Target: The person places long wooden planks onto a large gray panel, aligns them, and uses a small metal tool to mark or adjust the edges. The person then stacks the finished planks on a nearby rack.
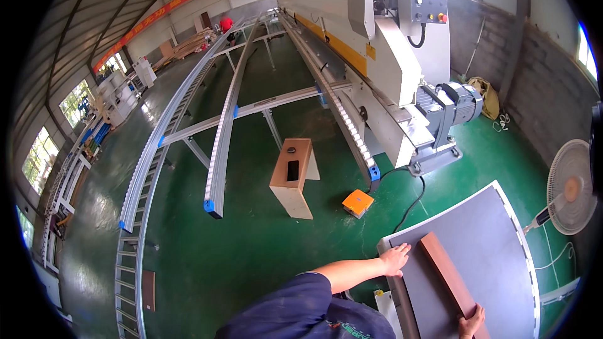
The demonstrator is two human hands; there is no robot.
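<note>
A long, narrow brown board (447, 271) lies slantwise across the grey tabletop (483, 232) at the lower right. At the board's near end, my right hand (472, 322) has its fingers wrapped round the edge. My left hand (396, 260) rests at the table's left edge with fingers stretched out, just left of the board's far end and apart from it. It holds nothing.
Ahead stands a long white machine (389, 56) with a motor (461, 103) and roller rails (223, 132). A wooden stand (292, 194) carries a phone. An orange pedal box (358, 202) and black cable lie on the green floor. A fan (570, 187) stands right; another person (227, 24) is far off.
</note>
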